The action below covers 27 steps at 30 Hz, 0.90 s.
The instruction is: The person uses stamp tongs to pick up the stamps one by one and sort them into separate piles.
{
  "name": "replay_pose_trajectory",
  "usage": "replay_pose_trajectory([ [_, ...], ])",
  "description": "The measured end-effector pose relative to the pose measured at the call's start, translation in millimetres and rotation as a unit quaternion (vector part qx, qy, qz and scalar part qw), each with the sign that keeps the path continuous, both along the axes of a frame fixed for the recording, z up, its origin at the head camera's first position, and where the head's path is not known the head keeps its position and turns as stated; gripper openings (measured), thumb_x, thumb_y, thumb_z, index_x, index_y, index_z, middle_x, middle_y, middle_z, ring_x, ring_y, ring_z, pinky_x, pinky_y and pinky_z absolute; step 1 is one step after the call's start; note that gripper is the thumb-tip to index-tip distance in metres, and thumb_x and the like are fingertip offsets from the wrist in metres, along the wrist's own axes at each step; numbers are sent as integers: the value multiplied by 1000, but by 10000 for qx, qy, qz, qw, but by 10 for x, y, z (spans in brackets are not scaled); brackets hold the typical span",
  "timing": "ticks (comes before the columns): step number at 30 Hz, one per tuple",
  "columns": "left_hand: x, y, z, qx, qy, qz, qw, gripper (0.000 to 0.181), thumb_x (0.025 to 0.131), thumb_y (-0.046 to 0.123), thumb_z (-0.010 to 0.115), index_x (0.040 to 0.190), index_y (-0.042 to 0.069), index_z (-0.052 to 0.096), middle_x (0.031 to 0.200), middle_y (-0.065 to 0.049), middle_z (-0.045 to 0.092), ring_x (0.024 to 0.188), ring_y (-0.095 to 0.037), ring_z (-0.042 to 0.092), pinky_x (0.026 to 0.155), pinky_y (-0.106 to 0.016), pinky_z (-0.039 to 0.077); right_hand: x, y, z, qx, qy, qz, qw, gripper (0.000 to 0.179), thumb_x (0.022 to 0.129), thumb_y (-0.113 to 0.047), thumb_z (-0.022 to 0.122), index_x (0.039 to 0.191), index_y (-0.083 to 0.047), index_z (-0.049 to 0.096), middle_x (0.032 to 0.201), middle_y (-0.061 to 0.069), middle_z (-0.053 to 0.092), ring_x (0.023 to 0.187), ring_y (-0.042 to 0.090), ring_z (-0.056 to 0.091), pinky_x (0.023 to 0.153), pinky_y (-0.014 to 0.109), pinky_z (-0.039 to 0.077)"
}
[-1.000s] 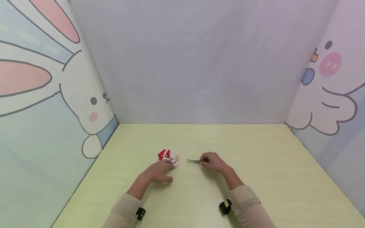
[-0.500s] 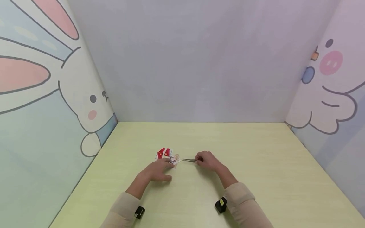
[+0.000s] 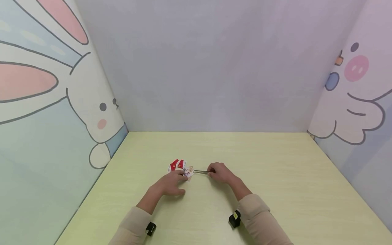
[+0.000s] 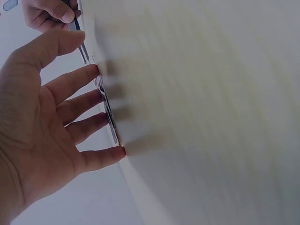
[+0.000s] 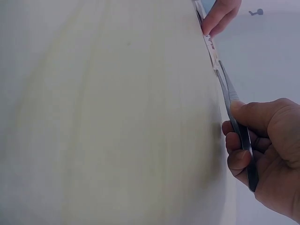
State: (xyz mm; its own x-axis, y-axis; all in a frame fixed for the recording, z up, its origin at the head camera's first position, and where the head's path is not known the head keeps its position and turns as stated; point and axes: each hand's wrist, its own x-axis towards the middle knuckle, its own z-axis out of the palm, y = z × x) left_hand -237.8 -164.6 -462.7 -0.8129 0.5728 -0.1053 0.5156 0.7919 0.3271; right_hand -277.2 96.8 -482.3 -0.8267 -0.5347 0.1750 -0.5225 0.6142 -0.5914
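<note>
A small cluster of flat paper-like pieces (image 3: 177, 165), red and white with printed marks, lies left of the middle of the table. At its right side a white and tan piece (image 3: 189, 172) shows a printed pattern. My left hand (image 3: 169, 184) rests its extended fingertips on the near edge of the cluster, hiding part of it. In the left wrist view its fingers (image 4: 75, 84) are spread. My right hand (image 3: 221, 172) holds metal tweezers (image 5: 246, 145) between thumb and fingers. Their slightly parted tips (image 5: 217, 66) are right at the edge of the white and tan piece.
The pale yellow table (image 3: 275, 170) runs back to a plain grey wall (image 3: 196, 68). Side panels bear a cartoon rabbit (image 3: 88, 102) on the left and a cartoon pig (image 3: 355, 88) on the right. Black wrist cameras (image 3: 234, 219) are worn at both cuffs.
My right hand has moved left with the tweezers, bringing their tips from a gap away up to the white and tan piece. The left hand has stayed on the cluster.
</note>
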Motion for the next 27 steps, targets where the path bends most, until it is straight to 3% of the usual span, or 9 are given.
replay_pose_trajectory([
  [6,6,1,1,55,28,-41,10000,48,78,30,68,120,7,64,132,-13,48,122,-31,43,96,-48,38,-13,-20,-17,90,160,88,9998,6,84,-4,63,85,1,64,73,-3,57,66,9,48,62,26,43],
  [20,-30,0,-1,88,15,-56,9999,47,78,28,68,120,7,64,132,-12,49,121,-31,43,96,-48,38,-8,-28,-30,36,-111,-12,9999,6,84,-2,63,81,-5,66,70,-5,57,62,7,46,59,25,42],
  [27,-4,-14,40,253,-4,72,9997,43,79,28,69,117,9,65,127,-12,53,118,-31,47,95,-48,39,99,49,55,-200,-61,-13,9998,9,82,2,61,79,-5,66,68,-5,57,58,5,44,54,23,40],
])
